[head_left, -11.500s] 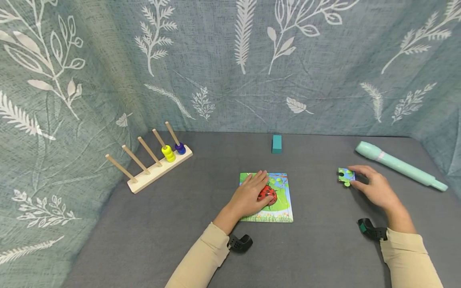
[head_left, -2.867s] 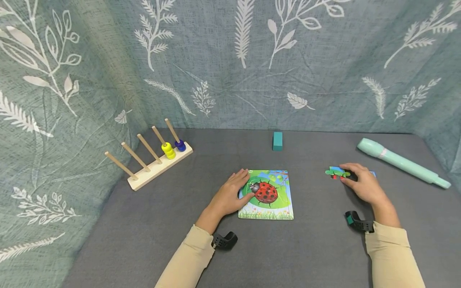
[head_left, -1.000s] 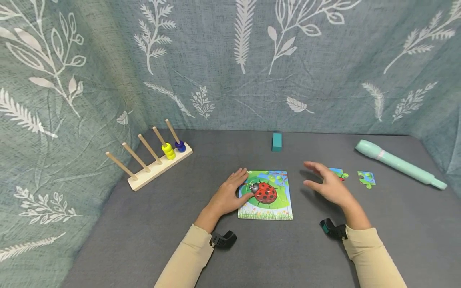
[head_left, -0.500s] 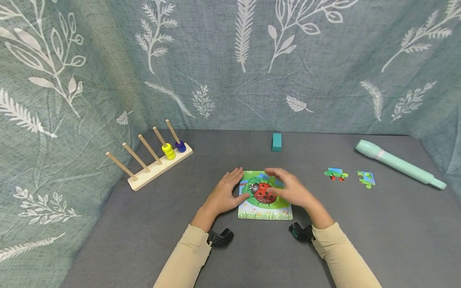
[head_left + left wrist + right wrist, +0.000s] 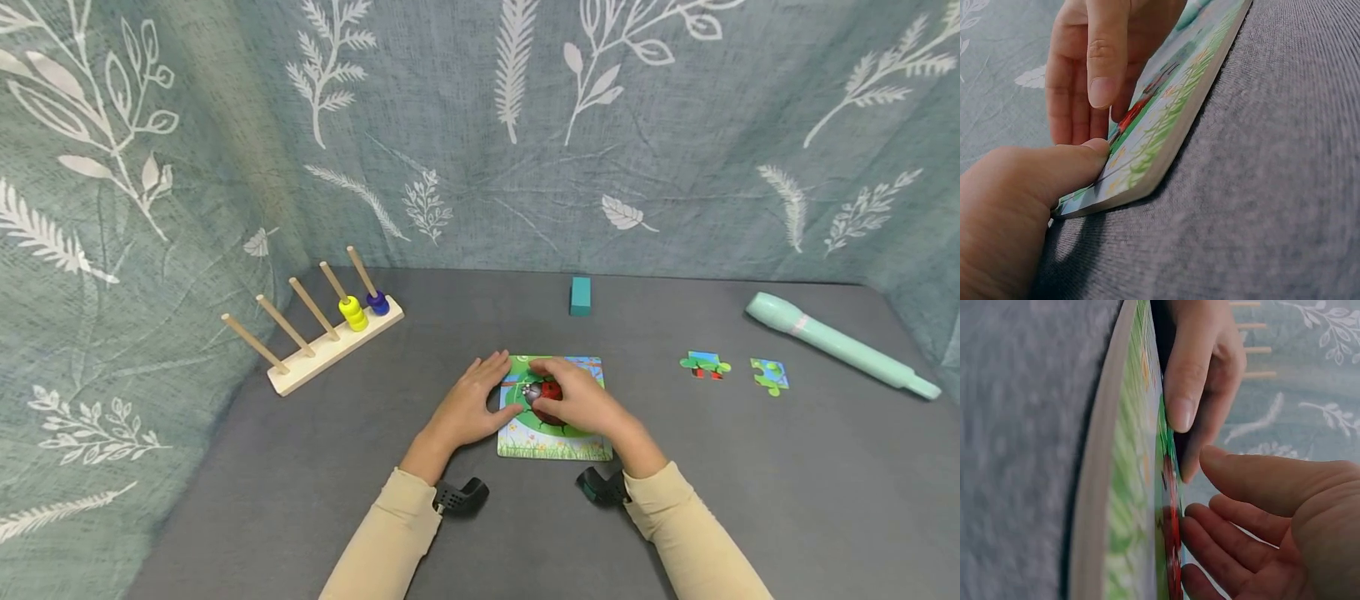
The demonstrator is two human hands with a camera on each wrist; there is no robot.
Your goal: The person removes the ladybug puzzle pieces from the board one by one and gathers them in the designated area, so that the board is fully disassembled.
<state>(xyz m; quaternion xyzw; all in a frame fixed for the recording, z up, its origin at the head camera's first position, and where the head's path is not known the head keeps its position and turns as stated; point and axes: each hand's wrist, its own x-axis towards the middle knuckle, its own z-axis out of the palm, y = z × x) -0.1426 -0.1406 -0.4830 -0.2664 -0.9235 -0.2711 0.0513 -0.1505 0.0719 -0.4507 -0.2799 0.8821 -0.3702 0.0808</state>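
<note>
A ladybug puzzle board (image 5: 555, 447) lies flat on the grey table. My left hand (image 5: 467, 408) rests along its left edge, thumb (image 5: 1079, 164) on the picture and fingers spread. Over the ladybug hovers or rests my right hand (image 5: 581, 402), fingers bent loosely with thumb apart; no piece shows between them. The right wrist view has the right hand (image 5: 1285, 531) close above the picture's surface, near the left thumb. Two loose puzzle pieces lie to the right, one with green and red (image 5: 706, 365), one blue and green (image 5: 770, 377).
A wooden peg stand (image 5: 322, 358) with yellow and blue rings stands at the left. Behind the board sits a teal block (image 5: 581, 297). A mint-green tube (image 5: 840, 343) lies at the right back. A patterned curtain (image 5: 465, 108) hangs behind the table.
The right hand let go of the green and red piece, which lies beside the other, and moved left over the board. The left hand slid from the picture to the board's left edge.
</note>
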